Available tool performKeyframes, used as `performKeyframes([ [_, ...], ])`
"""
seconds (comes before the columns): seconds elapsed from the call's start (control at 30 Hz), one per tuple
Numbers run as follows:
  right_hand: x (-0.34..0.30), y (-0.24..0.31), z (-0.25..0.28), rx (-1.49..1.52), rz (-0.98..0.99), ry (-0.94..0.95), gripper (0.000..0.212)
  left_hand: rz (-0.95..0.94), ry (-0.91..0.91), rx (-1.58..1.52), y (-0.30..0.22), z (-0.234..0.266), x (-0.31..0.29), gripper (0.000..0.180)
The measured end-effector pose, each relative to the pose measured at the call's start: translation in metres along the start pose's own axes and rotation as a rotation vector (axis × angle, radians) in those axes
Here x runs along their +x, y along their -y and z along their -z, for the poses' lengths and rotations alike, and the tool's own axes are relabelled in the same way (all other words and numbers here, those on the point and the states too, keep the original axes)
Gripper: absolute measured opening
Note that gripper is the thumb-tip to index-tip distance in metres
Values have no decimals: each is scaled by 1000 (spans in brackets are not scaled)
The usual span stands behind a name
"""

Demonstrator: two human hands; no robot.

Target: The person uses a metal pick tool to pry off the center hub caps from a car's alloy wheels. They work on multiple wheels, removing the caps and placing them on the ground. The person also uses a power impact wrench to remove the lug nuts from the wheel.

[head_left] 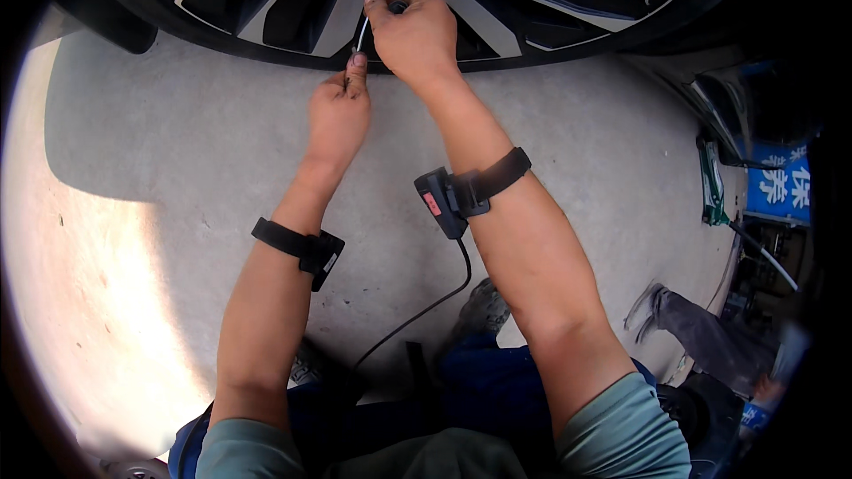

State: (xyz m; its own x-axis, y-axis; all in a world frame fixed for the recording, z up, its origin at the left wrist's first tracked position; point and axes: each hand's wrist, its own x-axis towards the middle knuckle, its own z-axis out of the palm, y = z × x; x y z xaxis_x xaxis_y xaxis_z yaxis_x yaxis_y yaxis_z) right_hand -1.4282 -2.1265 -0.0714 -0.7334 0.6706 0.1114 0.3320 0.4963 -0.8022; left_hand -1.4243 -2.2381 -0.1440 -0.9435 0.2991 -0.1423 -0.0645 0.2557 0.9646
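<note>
In front of me a car wheel [349,11] with silver and black spokes fills the top of the view. A thin metal rod [363,34] slants up toward the wheel's hub. Its lower end is pinched between the thumb and fingers of my left hand [341,113], just below the tyre's edge. Higher up, my right hand [417,35] is closed, with thumb and forefinger against the rod. A small dark round piece [398,7] shows at the right fingers; whether it is held or part of the wheel, I cannot tell.
Grey concrete floor [213,142] lies under my arms, sunlit at the left. Each forearm wears a strapped black device; a cable [413,310] hangs from the right one [441,200]. At the right are a green tool [712,182], a blue sign [779,184] and another person's leg [710,333].
</note>
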Motion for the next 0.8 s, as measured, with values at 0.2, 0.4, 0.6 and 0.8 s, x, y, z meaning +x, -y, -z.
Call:
performKeyframes([
  [0.2, -3, 7, 5, -38, 19, 32, 34, -74, -36, -31, 7, -4, 3, 52],
  [0.4, -2, 6, 2, -81, 57, 27, 32, -19, 35, -17, 14, -1, 7, 54],
  [0.6, 0, 2, 11, -51, 75, 63, 34, 179, 50, 66, -41, 9, -26, 58],
  [0.8, -4, 15, 12, -58, -12, 122, 27, 27, 8, 107, -18, 9, -13, 60],
])
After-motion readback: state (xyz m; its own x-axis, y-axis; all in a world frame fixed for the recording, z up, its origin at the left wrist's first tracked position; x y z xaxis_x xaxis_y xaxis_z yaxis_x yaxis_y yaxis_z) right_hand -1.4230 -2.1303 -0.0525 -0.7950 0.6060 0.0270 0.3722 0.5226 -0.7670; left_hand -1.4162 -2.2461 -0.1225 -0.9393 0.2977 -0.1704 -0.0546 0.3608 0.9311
